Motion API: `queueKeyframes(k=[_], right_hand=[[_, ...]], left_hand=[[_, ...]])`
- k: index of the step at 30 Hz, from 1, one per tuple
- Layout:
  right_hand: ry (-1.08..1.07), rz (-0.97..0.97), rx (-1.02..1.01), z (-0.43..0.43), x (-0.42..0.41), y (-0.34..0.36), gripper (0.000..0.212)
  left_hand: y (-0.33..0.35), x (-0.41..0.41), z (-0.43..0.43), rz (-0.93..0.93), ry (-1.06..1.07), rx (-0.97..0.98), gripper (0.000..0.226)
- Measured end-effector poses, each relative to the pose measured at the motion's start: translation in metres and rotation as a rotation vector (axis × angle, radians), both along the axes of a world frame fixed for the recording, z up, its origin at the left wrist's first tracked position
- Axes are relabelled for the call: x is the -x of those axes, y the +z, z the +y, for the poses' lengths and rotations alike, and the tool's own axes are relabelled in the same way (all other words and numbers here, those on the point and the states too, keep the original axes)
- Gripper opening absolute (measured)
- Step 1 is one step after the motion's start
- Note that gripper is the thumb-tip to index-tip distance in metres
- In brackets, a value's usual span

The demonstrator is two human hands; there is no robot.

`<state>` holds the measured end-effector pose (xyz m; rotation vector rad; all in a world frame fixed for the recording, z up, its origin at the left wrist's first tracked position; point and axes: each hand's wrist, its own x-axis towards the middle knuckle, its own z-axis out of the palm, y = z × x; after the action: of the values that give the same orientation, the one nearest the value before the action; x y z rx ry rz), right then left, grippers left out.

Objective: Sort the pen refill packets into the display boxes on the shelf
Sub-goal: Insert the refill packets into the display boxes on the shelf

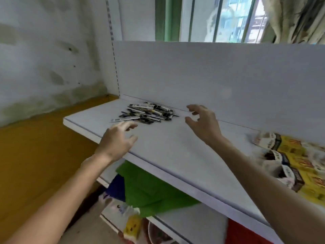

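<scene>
The refill packets (146,112), thin and black-white, lie in a loose heap at 11 o'clock; yellow display boxes (297,161) stand at 3 o'clock.

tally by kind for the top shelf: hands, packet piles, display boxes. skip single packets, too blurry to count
Hands: 2, left hand and right hand, both open and empty
Packet piles: 1, the pile of refill packets near the back panel
Display boxes: 3 seem visible, the yellow display boxes at the right edge; blurred, more may be cut off
Total: 6
</scene>
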<state>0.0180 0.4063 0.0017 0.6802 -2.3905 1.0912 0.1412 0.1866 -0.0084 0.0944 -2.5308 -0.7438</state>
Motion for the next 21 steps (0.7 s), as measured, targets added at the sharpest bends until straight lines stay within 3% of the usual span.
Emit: queueKeyframes(k=[4, 9, 21], right_hand=[[0.086, -0.012, -0.005, -0.091, -0.004, -0.011, 0.036], [0.128, -0.160, -0.152, -0.153, -0.003, -0.051, 0.033], [-0.026, -0.146, -0.166, -0.167, 0.090, -0.063, 0.018]], left_hand=[[0.002, -0.015, -0.074, -0.024, 0.051, -0.011, 0.032], [-0.019, -0.012, -0.130, -0.073, 0.020, 0.002, 0.029], [-0.050, 0.125, -0.160, -0.037, -0.067, -0.006, 0.025]])
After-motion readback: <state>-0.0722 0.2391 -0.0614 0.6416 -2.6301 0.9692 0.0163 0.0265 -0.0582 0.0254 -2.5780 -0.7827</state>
